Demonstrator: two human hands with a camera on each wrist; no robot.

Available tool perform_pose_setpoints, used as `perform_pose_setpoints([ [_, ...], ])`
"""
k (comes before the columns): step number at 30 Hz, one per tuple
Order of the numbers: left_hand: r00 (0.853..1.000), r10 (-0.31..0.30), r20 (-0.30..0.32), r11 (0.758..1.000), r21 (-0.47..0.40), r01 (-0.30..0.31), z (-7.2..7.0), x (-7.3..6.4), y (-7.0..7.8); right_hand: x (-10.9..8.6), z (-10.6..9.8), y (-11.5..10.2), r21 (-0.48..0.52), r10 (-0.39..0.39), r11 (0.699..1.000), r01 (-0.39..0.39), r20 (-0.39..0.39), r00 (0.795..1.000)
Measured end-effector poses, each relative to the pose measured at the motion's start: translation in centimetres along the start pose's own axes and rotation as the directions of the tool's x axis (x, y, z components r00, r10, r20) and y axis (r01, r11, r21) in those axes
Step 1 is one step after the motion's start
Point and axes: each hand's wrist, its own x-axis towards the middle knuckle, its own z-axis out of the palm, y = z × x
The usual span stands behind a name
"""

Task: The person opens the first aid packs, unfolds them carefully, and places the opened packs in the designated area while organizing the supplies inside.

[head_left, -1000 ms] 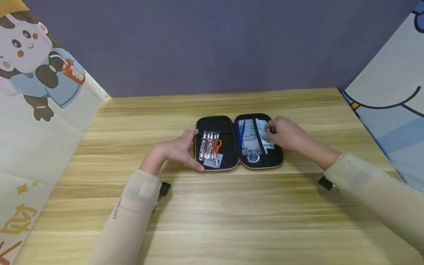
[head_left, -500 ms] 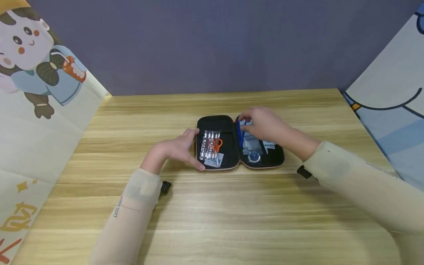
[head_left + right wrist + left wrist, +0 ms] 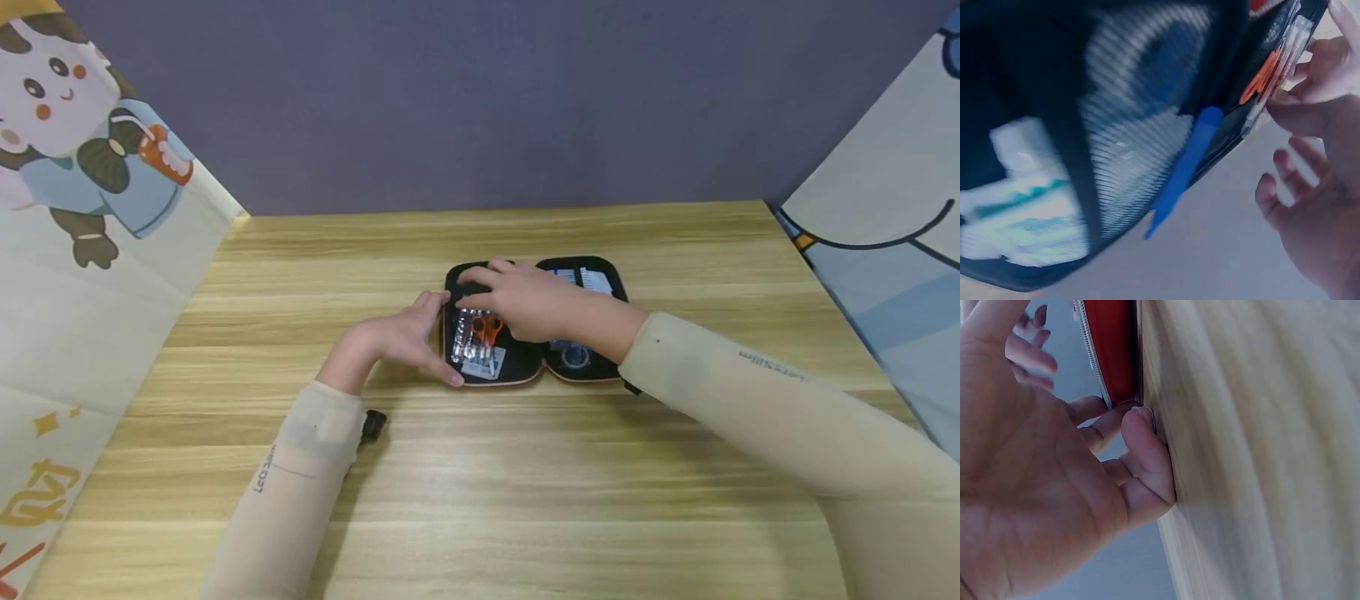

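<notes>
A black-lined zip case (image 3: 517, 358) lies unfolded on the table; the left wrist view shows its red outside (image 3: 1110, 350). At its left edge rests my left hand (image 3: 393, 337), thumb at the front corner and fingers farther back. My right hand (image 3: 528, 302) reaches over the left half with fingers spread and nothing held. Below its fingertips lie a clear packet of cotton swabs (image 3: 462, 337), orange-handled scissors (image 3: 487, 327) and a small flat packet (image 3: 483, 364). In the right wrist view, blue tweezers (image 3: 1188, 165) stand beside a mesh pocket (image 3: 1129, 156). My right hand and forearm partly hide both halves.
White printed packets (image 3: 596, 281) sit in the case's right half, with a round clear item (image 3: 575, 357) nearer the front. The wooden table (image 3: 480, 483) runs back to a dark wall panel (image 3: 480, 108). Cartoon-printed panels (image 3: 90, 167) flank it.
My right hand has moved left from the white packets, past the blue tweezers, to above the swabs and scissors. My left hand stays at the case's left edge.
</notes>
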Motion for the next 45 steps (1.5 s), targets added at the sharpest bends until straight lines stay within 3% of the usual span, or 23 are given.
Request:
perform_pose_setpoints([
  [4, 1.000, -0.001, 0.009, 1.000, 0.010, 0.001, 0.0, 0.0, 0.1, 1.0, -0.4, -0.6, -0.074, -0.067, 0.994, 0.077, 0.127, 0.990],
  [9, 1.000, 0.004, 0.007, 1.000, 0.000, -0.004, 0.1, 0.1, 0.2, 1.6, -0.7, -0.7, -0.090, -0.050, 0.994, 0.070, 0.201, 0.978],
  [17, 1.000, 0.002, 0.000, 1.000, -0.012, -0.002, 0.0, 0.2, 0.0, 1.6, -0.1, -0.8, -0.071, -0.071, 0.994, 0.085, 0.183, 0.981],
  [29, 1.000, -0.003, 0.005, 1.000, -0.023, 0.004, 0.5, 0.1, -0.2, 1.7, 0.8, -1.0, -0.013, -0.126, 0.991, 0.132, 0.222, 0.967],
  [39, 1.000, -0.002, 0.002, 1.000, -0.022, 0.002, 0.3, -0.1, -0.1, 1.4, 0.4, -0.4, -0.039, -0.169, 0.983, 0.178, 0.170, 0.971],
  [45, 1.000, -0.006, 0.007, 1.000, -0.022, 0.006, 0.3, -0.2, 0.1, 1.3, 0.6, -0.1, -0.046, -0.150, 0.986, 0.158, 0.152, 0.977],
])
